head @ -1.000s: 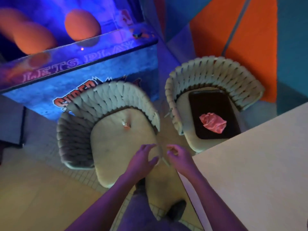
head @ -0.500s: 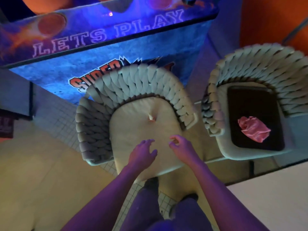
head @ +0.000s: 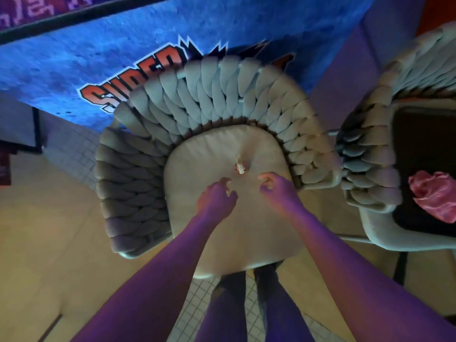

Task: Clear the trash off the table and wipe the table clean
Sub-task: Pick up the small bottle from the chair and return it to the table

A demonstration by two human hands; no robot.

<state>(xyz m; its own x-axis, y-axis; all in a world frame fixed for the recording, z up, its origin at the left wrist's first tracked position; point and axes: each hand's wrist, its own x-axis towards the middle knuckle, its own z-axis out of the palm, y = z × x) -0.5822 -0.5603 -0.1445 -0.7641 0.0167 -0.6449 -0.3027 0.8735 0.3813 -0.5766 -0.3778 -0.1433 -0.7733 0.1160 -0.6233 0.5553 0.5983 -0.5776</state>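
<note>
The nearer chair (head: 153, 154) had a grey-green back of thick braided rope and a plain cream seat cushion (head: 246, 218), where a small white and red scrap (head: 239, 166) lay. Behind it the cabinet (head: 123, 53) was mottled blue with orange, white-edged lettering. A crumpled pink cloth (head: 434, 193) lay on a black tray (head: 424, 144). The floor (head: 42, 230) was tan, with small white tiles.

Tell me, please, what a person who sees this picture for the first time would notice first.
First, the two hands, left and right, reaching over the seat of the woven chair, fingers loosely curled and holding nothing. Just beyond the fingertips a small scrap lies on the cushion. Behind the chair glows the blue arcade cabinet, and at the right edge a pink cloth lies on a dark tray on a second chair.
</note>
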